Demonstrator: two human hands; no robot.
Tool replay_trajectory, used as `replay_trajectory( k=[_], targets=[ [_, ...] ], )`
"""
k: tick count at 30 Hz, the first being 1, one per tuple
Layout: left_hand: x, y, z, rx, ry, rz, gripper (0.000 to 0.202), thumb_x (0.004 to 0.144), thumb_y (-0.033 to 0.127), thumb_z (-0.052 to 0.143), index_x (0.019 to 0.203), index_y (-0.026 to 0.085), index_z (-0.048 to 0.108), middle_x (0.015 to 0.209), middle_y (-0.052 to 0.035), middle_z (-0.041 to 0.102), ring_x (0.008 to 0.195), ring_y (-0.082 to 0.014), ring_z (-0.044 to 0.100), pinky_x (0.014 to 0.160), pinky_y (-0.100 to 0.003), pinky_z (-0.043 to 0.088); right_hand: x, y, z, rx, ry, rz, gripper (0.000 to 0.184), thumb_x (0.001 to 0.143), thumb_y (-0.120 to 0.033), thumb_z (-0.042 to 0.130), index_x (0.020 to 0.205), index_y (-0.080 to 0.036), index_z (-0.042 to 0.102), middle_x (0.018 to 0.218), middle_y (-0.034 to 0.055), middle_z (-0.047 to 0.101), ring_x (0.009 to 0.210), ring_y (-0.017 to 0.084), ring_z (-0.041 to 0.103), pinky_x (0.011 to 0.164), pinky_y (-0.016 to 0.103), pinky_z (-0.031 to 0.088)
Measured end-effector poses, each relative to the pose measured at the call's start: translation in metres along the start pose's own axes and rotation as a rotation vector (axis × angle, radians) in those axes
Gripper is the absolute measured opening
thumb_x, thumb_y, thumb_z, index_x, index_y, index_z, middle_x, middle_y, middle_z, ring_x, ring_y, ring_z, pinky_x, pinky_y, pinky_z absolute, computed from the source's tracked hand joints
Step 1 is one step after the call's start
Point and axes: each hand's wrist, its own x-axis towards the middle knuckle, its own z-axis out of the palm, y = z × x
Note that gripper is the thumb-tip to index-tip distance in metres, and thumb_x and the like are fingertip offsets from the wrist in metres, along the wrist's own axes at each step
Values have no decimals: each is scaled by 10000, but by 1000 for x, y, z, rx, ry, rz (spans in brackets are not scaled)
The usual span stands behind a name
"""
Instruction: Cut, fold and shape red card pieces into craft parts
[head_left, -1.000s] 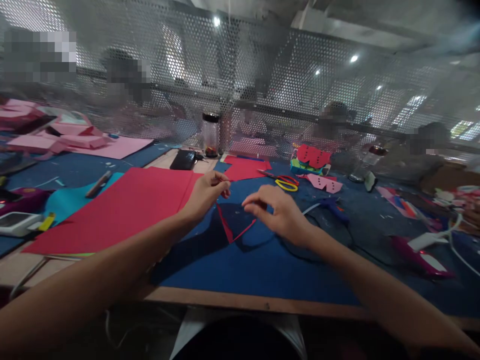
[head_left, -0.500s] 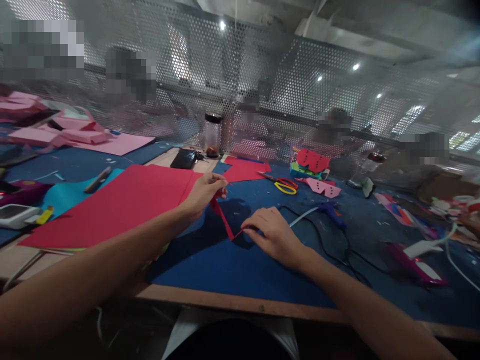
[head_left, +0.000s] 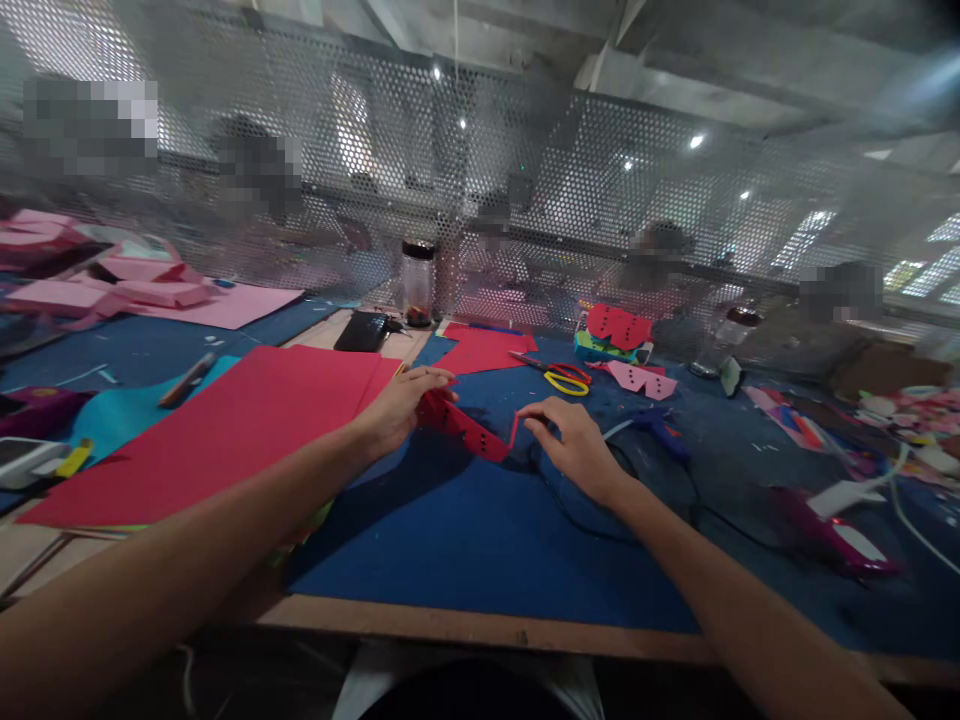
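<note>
Now turned dotted-face outward, the black-dotted red paper strip (head_left: 474, 437) is gripped by the curled left hand (head_left: 399, 410), long axis toward four o'clock; its bent end is fingertip-pinched by the right hand (head_left: 576, 447).

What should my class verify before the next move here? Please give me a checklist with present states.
1. Left hand holding the red strip: ok.
2. Right hand pinching the strip's narrow end: ok.
3. Strip lying flat: not ok; it bends up at the right hand.
4. Scissors apart from both hands: ok.
5. Glue gun hot: cannot tell.
</note>
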Motion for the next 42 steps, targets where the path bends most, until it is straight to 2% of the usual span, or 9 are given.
replay_trajectory(
  k=[7,10,16,23,25,28,36,40,42],
  targets=[
    [5,-6,-2,-93,3,-21,243,731,302,756,905,144,695,763,-50,724,657,-185,689,600,-297,575,-3,-14,-1,27,-54,-49,190,1012,-383,602,1076,-242,712,929,38,711,889,203,649,858,356,400],
    [6,-6,-3,-116,-3,-36,230,746,288,753,914,141,699,775,-52,728,659,-180,690,601,-293,579,-4,-17,0,24,-60,-68,167,999,-360,628,1058,-229,713,938,37,706,904,199,648,865,357,394],
    [5,-4,-2,-150,-62,-83,223,828,322,718,983,166,682,822,-73,754,696,-196,717,646,-318,599,-2,-13,0,10,14,-10,89,985,-261,629,1001,-223,708,921,32,694,880,196,636,842,350,400],
    [7,-7,-4,-187,-96,-64,281,970,432,555,1085,183,617,839,-83,751,767,-202,743,735,-329,606,9,11,-20,29,173,73,125,971,-265,596,964,-204,705,946,47,717,894,197,655,848,322,473],
    [8,-10,-5,-158,-81,-46,297,968,426,558,1097,163,607,923,-128,760,849,-230,752,768,-351,608,15,23,-30,29,227,112,153,968,-290,581,979,-200,704,967,52,727,896,199,662,847,322,491],
    [11,-15,-6,-76,-47,-27,308,939,423,608,1096,158,608,954,-144,761,831,-225,741,773,-345,604,28,47,-56,7,270,170,179,942,-326,588,970,-202,714,963,50,746,892,209,673,843,330,506],
    [7,-18,-3,20,-69,36,446,877,510,668,1153,162,626,927,-105,770,838,-206,716,809,-331,582,59,127,-151,-145,309,358,174,891,-258,599,956,-167,732,908,56,746,839,208,646,848,341,479],
    [8,-20,-5,43,-58,29,489,855,537,685,1165,162,631,917,-92,764,857,-213,712,835,-349,577,66,165,-176,-161,265,479,127,917,-213,619,939,-143,723,861,50,732,830,196,655,877,351,494],
    [9,-22,-6,43,-50,36,511,849,555,688,1165,158,630,910,-95,759,864,-226,714,838,-367,576,69,181,-181,-143,231,543,140,952,-248,637,990,-134,709,934,55,724,867,192,669,888,373,523]
  ],
)
